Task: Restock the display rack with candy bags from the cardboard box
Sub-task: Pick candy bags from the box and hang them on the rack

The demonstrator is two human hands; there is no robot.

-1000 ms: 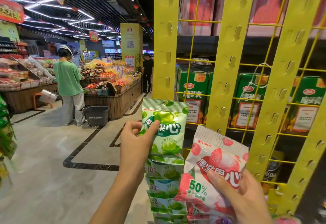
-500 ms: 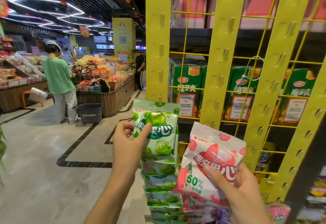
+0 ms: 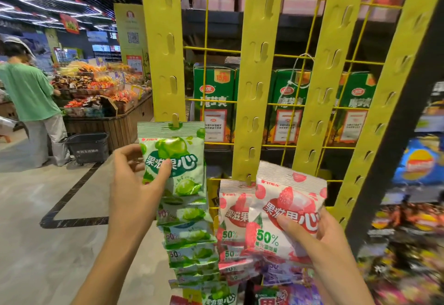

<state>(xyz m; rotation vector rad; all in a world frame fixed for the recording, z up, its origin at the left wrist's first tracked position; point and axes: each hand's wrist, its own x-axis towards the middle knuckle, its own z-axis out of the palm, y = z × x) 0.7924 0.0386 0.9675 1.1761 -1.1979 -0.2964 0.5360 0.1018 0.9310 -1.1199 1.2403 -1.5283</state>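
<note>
A green candy bag [image 3: 175, 160] hangs from a hook on the left yellow strip [image 3: 163, 47] of the display rack. My left hand [image 3: 134, 184] pinches its left side, thumb on the front. Below it hang several more green bags [image 3: 187, 237]. My right hand [image 3: 319, 244] holds a pink strawberry candy bag [image 3: 283, 211] in front of the middle yellow strip [image 3: 257, 69], beside a hung pink bag [image 3: 231, 208]. The cardboard box is out of sight.
Green drink cartons [image 3: 213, 103] stand behind the yellow wire grid. A dark post [image 3: 403, 136] and blurred snack bags are at the right. At the left, a person in a green shirt [image 3: 28, 93] stands by a black basket [image 3: 87, 147] and a wooden produce stand.
The view has moved closer to the rack. The green bag's hole now sits on the hook of the left strip. My right hand has raised the pink bag toward the middle strip.
</note>
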